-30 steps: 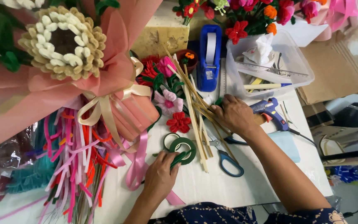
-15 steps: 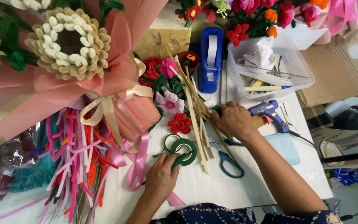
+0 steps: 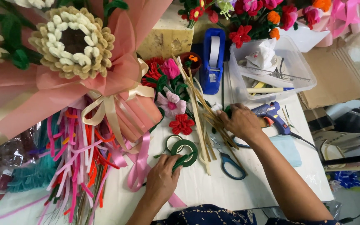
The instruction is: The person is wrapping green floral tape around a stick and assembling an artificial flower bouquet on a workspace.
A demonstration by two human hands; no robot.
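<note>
Head view: L hand (image 3: 162, 180) pinches a green strip at the green tape roll (image 3: 184, 151), near the table's front edge. R hand (image 3: 242, 121) is closed over the bundle of thin wooden sticks (image 3: 198, 112), fingers curled round a small green piece.

Risk, as judged: sticks fan loosely across the blue-handled scissors (image 3: 229, 161); a quick lift could scatter them or snag the handles. Glue gun (image 3: 269, 112) lies just beside R wrist w/ its cord trailing; contact is possible.

Room: bare white table (image 3: 246, 189) only in front, between the forearms. Pink bouquet (image 3: 71, 71) and pipe cleaners (image 3: 80, 158) crowd the L side; clear bin (image 3: 271, 66) blocks the far R.
</note>
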